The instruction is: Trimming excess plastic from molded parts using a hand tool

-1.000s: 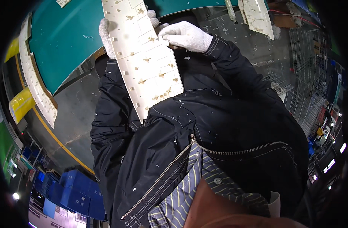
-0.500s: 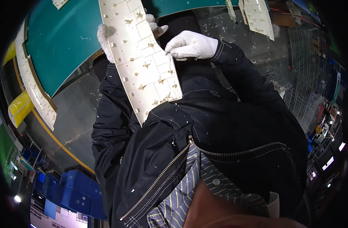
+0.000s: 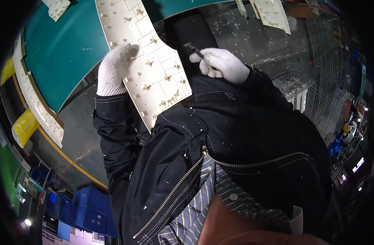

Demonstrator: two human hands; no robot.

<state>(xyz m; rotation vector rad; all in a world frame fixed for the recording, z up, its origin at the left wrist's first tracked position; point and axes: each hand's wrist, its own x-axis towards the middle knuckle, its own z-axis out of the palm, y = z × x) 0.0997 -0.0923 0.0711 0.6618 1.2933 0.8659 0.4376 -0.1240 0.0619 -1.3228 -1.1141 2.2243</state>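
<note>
Beside cream panel (image 3: 149,72), right hand (image 3: 223,65) now farther off, dark tool (image 3: 196,52) showing.

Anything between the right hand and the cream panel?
Nothing separate visible. The right hand is apart from the cream panel's right edge; only the small dark tool it holds extends into the gap. The left hand is at the panel's opposite edge, out of that path.

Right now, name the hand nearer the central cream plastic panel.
Left: the left hand overlaps the left edge of the cream plastic panel; the right hand, holding a small dark tool, is apart, beyond the panel's right edge.
</note>
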